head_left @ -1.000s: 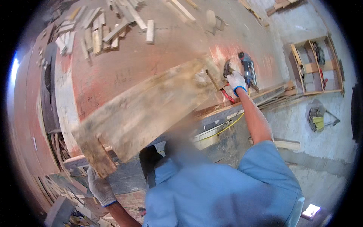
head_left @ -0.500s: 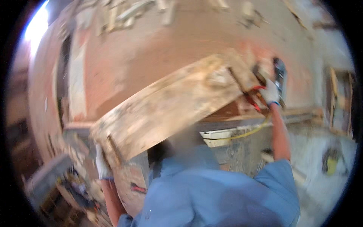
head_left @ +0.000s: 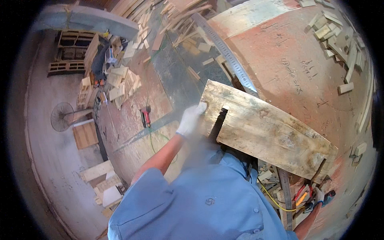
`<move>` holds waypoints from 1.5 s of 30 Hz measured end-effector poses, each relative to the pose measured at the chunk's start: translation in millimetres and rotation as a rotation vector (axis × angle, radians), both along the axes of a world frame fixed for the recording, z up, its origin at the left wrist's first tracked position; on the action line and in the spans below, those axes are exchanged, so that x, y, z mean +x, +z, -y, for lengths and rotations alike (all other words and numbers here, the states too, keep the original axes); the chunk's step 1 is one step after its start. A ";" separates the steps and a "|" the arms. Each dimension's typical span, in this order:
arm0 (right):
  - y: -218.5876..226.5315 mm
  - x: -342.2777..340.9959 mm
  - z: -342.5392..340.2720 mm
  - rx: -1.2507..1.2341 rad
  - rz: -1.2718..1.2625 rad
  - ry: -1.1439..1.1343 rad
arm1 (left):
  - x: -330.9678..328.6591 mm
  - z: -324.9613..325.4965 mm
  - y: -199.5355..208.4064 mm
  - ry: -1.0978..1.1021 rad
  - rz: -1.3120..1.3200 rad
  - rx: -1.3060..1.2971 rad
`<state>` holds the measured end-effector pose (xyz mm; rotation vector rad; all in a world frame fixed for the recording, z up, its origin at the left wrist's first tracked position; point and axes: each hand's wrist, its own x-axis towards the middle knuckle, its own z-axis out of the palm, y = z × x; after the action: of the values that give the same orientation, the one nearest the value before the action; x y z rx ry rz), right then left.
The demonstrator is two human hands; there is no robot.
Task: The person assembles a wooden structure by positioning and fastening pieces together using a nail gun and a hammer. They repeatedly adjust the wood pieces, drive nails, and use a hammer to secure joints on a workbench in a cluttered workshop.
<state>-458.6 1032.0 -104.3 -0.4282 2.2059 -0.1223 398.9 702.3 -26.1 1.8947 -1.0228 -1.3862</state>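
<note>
A broad wooden board with a dark notch near each end lies slantwise in front of my body. My left hand, in a white glove, is closed on its left end, beside the larger notch. At the far right, my gloved right hand is closed just below the board's other end; what its fingers hold is unclear. Close to that hand are a red-handled tool, an orange handle and a dark blue tool. A yellow hose runs toward them.
Left of me, a red air tool with a green hose lies on the worktable. Wood offcuts are heaped beyond it, more wood pieces at far right. A metal rail crosses the table. A fan stands at left.
My view has turned left. In the picture the board now slopes down to the right instead of up, with my left hand higher and my right hand lower. Both stay at its ends.
</note>
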 end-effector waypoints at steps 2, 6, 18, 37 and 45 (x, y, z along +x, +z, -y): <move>-1.6 11.3 18.4 0.067 -0.091 0.053 | 1.9 -9.8 -7.6 -0.012 0.008 0.023; -11.5 24.2 15.6 0.222 -0.540 0.345 | -11.0 2.4 -1.6 0.131 -0.108 0.059; 99.5 35.0 122.4 -0.191 -0.392 -0.219 | 20.1 -29.0 -129.1 0.333 -0.503 0.164; 204.9 170.6 266.6 -0.746 0.126 -0.185 | 53.6 -62.8 -128.1 0.500 -0.293 -0.065; 230.9 493.3 553.9 -0.813 -0.133 0.629 | 167.1 -185.1 -184.4 1.091 -0.271 0.042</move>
<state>34.7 478.1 126.6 -1.5816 1.9578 -0.6631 566.0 887.4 -210.5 1.7469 0.2135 -0.9237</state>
